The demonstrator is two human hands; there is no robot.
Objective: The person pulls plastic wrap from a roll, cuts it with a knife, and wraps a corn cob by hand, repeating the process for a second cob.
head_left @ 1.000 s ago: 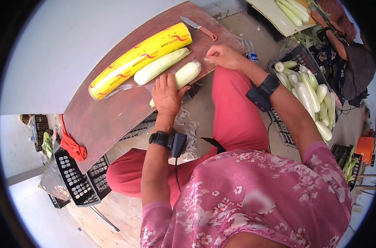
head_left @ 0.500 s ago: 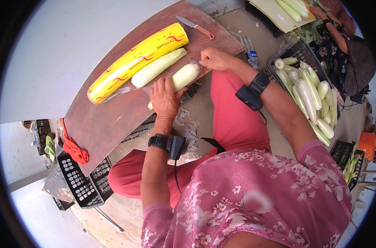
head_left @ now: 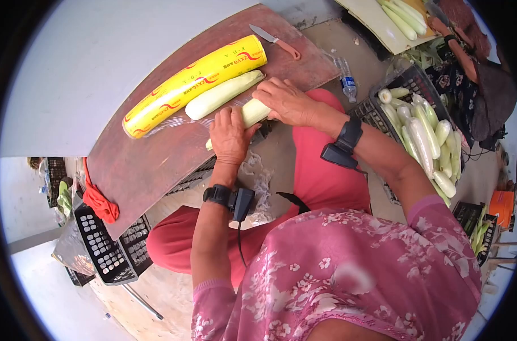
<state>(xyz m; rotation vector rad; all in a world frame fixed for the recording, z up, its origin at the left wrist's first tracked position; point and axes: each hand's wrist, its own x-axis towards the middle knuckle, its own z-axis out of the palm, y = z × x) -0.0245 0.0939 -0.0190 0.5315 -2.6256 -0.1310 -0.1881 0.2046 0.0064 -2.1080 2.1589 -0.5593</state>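
On the brown board (head_left: 156, 153) lies a pale ear of corn (head_left: 251, 112) on clear cling film. My left hand (head_left: 229, 135) presses down on its near end. My right hand (head_left: 285, 101) lies over its far end, fingers curled around it. Beside it rests a second pale ear (head_left: 224, 94), and behind that a long yellow roll of cling film (head_left: 196, 84) with film drawn out toward the ears. Both wrists wear black bands with small devices.
A knife with an orange handle (head_left: 275, 40) lies at the board's far end. A black crate of wrapped ears (head_left: 423, 128) stands to the right, a plastic bottle (head_left: 347, 82) by it. Another person (head_left: 468, 62) sits beyond. A red cloth (head_left: 99, 202) and black crates are at left.
My right hand has come back from the board's right edge onto the far end of the ear. The left hand has stayed on the near end.
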